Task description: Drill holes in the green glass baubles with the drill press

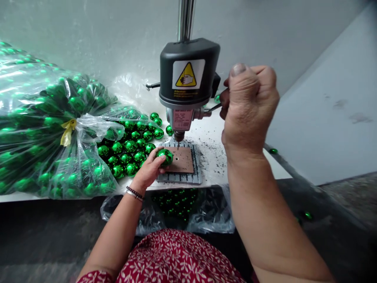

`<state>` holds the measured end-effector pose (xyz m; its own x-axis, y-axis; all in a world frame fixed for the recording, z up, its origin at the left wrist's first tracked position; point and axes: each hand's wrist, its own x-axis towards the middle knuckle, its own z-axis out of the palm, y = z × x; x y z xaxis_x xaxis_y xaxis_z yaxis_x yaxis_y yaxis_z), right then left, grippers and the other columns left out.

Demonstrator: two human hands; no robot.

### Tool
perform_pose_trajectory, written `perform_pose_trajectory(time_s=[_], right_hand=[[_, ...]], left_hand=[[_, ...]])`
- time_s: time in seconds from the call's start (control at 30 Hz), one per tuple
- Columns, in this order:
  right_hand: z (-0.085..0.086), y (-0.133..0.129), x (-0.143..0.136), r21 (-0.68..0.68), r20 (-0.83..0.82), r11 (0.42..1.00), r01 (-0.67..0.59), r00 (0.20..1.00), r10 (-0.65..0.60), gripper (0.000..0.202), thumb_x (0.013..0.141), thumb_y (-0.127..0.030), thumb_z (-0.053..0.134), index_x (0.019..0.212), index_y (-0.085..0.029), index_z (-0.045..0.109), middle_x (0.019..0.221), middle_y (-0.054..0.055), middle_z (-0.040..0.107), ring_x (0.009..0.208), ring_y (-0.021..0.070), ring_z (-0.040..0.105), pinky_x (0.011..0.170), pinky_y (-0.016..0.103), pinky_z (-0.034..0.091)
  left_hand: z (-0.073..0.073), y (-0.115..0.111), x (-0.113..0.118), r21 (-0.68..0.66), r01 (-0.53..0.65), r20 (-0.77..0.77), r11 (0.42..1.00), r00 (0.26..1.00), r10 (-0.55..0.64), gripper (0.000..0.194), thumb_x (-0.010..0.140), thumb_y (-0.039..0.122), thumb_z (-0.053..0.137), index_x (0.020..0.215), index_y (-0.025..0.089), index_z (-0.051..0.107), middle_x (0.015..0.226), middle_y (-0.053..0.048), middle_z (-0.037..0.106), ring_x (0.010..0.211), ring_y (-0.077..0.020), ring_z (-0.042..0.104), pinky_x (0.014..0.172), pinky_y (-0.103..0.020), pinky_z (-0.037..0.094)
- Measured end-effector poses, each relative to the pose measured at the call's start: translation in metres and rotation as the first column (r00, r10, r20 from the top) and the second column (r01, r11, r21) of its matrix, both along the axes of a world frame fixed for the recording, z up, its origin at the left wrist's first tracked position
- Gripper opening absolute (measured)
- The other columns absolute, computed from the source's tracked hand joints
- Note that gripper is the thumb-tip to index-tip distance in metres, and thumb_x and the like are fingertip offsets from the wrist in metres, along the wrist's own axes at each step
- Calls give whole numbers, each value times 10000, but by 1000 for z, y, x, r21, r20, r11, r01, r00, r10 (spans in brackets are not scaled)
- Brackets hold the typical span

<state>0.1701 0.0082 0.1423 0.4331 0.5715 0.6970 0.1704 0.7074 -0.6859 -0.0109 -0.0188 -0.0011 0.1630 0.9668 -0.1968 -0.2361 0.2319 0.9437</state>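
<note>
Green ball (165,157) sits on the brown plate (183,159) under the drill bit (178,144), left hand (149,169) fingers clamped around it. Right hand (249,110) is closed on the drill lever (214,107). Many loose balls (132,146) wait on the desk (212,157); some lie in the bag below (176,202).

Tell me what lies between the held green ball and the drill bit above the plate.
Head view: only bare brown plate with a small hole separates the green ball in the left hand from the drill bit.
</note>
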Motion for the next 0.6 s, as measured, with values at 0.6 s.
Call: perform_pose_trajectory(time_s=[0.6], right_hand=[[4, -4, 2, 12, 37, 999, -36, 999, 35, 256, 867, -338, 489, 712, -177, 365, 608, -43, 306, 549, 27, 311, 540, 197, 319]], left_hand=[[-2, 25, 10, 126, 156, -614, 980, 788, -47, 440, 769, 391, 624, 1175, 226, 589, 930, -29, 652, 635, -107, 565, 610, -251, 483]])
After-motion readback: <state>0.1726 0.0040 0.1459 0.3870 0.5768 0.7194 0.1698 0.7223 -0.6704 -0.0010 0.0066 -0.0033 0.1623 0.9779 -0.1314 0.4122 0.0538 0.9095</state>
